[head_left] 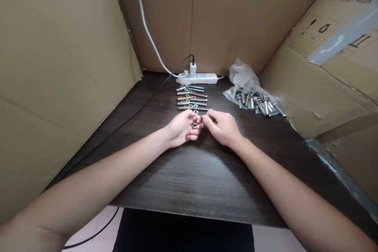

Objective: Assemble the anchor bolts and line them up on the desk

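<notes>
My left hand (pixel 184 129) is turned palm up with its fingers curled around a small gold-coloured metal ring (pixel 194 125); whether it is a nut or a sleeve is unclear. Close beside it, my right hand (pixel 223 126) is closed in a pinch near the left fingertips. What sits between the right fingers is too small to name. Just beyond the hands lie rows of silver and gold-coloured expansion bolts (pixel 193 109), with loose washers (pixel 195 106) and other small rings around them.
A clear plastic bag (pixel 243 76) with several metal bolts (pixel 255 103) spilling from it lies at the right. A white power strip (pixel 203 78) with a plugged-in adapter stands at the back. A black cable (pixel 138 111) crosses the dark table (pixel 183 181). Cardboard walls (pixel 65 55) enclose three sides.
</notes>
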`<state>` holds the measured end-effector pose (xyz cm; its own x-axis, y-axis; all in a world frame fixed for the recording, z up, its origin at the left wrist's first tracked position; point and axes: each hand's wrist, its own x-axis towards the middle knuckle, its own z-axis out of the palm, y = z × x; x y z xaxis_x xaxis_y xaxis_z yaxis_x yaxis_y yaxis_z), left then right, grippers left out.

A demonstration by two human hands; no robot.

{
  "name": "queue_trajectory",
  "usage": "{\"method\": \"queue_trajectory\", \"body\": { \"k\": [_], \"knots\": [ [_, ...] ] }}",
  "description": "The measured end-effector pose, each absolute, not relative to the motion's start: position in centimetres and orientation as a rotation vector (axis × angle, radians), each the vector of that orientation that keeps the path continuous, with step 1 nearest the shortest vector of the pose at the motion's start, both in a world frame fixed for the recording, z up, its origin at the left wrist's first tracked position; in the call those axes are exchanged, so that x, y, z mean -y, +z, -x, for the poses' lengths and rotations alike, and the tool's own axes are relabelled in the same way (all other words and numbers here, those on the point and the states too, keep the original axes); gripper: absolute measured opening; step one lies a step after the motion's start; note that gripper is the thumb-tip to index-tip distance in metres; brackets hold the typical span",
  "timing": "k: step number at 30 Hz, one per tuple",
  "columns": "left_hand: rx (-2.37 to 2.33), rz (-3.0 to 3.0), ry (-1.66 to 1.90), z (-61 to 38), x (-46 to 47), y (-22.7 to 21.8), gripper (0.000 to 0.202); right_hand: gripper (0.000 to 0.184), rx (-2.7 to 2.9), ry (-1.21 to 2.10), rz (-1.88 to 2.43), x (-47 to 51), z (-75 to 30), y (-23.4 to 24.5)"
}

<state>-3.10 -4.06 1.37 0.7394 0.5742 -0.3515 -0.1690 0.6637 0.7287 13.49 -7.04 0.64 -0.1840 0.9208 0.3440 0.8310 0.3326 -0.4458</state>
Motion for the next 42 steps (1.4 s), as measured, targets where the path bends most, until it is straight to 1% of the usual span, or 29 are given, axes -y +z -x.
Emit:
{"method": "queue_trajectory", "body": {
  "k": [4, 7, 11, 16, 18, 21, 23, 27, 32, 37, 42],
  "knots": [
    [-0.675, -0.768, 0.54, 3.2, 3.9, 1.2, 0.016, 0.015, 2.11, 0.26, 1.428, 7.2, -13.3, 0.7],
    [-0.725, -0.839, 0.617, 3.0, 4.0, 1.3, 0.019, 0.01, 2.16, 0.307, 1.373, 7.3, -13.1, 0.9],
    [-0.798, -1.06, 0.603, 2.9, 4.1, 1.2, 0.025, 0.012, 2.202, 0.29, 1.37, 7.3, -13.2, 0.9],
    [-0.893, -1.829, 0.711, 3.4, 3.5, 0.6, 0.03, 0.017, 2.246, 0.217, 1.449, 7.2, -13.3, 0.8],
    [-0.879, -2.046, 0.725, 3.9, 2.9, 0.6, 0.031, 0.019, 2.253, 0.203, 1.505, 7.2, -13.5, 0.8],
    [-0.924, -2.157, 0.703, 4.9, 1.6, 0.9, 0.03, 0.026, 2.195, 0.172, 1.643, 6.7, -14.3, 0.9],
    [-0.987, -2.168, 0.771, 5.7, 0.5, 1.0, 0.029, 0.028, 2.121, 0.158, 1.74, 6.2, -15.1, 0.9],
    [-1.057, -2.12, 0.871, 7.0, -1.2, 0.9, 0.025, 0.02, 2.03, 0.16, 1.811, 5.5, -16.3, 1.0],
    [-1.038, -2.17, 0.711, 7.5, -1.2, 0.7, 0.022, 0.016, 2.091, 0.18, 1.686, 5.6, -16.0, 0.6],
    [-1.019, -2.27, 0.593, 7.5, -0.5, 1.4, 0.022, 0.013, 2.161, 0.175, 1.543, 5.6, -15.8, 0.1],
    [-1.124, -2.335, 0.405, 8.3, -1.0, 2.4, 0.022, 0.012, 2.223, 0.153, 1.496, 5.6, -15.8, -0.2]
  ]
}}
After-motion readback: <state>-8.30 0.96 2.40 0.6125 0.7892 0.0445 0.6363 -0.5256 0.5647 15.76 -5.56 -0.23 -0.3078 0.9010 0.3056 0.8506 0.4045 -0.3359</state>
